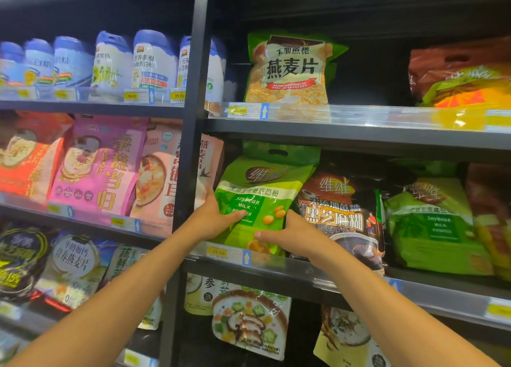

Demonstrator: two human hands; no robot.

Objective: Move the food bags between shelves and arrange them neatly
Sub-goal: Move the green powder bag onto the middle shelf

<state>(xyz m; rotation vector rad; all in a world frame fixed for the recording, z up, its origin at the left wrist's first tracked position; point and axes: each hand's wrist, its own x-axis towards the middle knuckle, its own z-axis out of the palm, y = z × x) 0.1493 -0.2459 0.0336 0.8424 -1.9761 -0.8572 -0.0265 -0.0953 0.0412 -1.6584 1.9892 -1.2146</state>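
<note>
Dark shelving point(345, 137) fills the view, each tier packed with food bags. On the middle shelf point(276, 267) right of the upright, a green soybean milk powder bag point(262, 201) stands at the left end, touching a dark sesame paste bag point(340, 214). The left hand point(215, 214) grips its left edge, the right hand point(290, 236) its lower right; fingers behind the bag are hidden, probably clamped.

The dark metal shelving unit point(359, 137) has grey shelves with clear plastic price strips. At two o'clock, a green oat-flake bag point(287, 68) stands upright on the upper shelf. On the middle shelf stand a green soybean milk powder bag point(262, 189), just beside it a dark black-sesame paste bag point(340, 217), then another green soybean bag point(431, 225) at three o'clock.
</note>
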